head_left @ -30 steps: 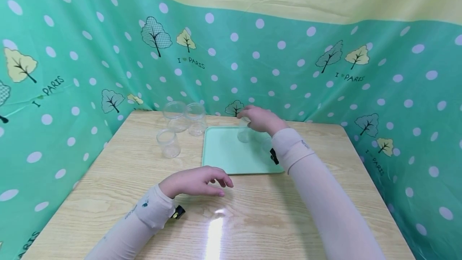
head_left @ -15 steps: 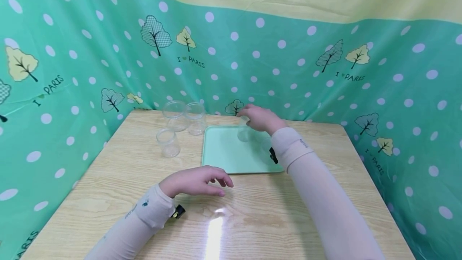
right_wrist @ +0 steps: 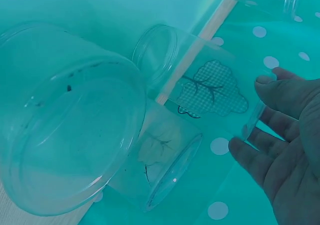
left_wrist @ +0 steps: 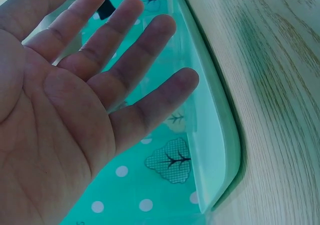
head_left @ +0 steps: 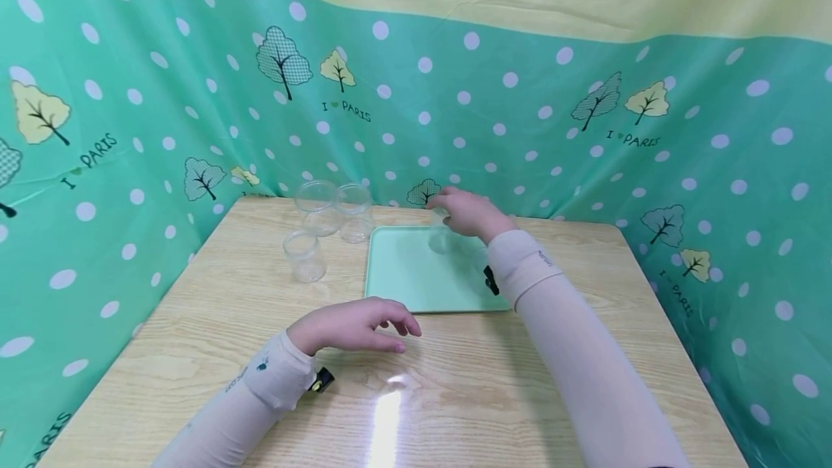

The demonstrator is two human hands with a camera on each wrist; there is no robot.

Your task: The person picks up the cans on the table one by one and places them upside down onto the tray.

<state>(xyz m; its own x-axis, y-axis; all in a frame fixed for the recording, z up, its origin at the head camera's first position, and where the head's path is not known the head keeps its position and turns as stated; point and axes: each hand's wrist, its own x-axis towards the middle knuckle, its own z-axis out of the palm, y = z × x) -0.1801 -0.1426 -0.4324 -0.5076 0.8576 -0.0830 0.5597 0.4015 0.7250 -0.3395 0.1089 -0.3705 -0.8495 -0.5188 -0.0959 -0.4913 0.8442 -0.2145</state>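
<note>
My right hand [head_left: 469, 212] reaches over the back of a pale green tray [head_left: 416, 287]. Its thumb and fingers hold the rim of a clear plastic jar [right_wrist: 210, 87], which stands upright on the tray in the head view. Beside that jar, the right wrist view shows a wide clear jar [right_wrist: 70, 120] and a smaller clear jar [right_wrist: 157, 152]; my right wrist mostly covers these in the head view. My left hand [head_left: 354, 326] hovers in front of the tray's near edge, palm down, fingers spread and slightly bent, holding nothing.
Three more clear jars stand on the wooden table [head_left: 214, 323] left of the tray: a wide jar [head_left: 318, 219], a narrower jar [head_left: 354, 217] and a small jar [head_left: 305, 258] nearer me. A green patterned cloth [head_left: 416, 92] hangs around the table's back and sides.
</note>
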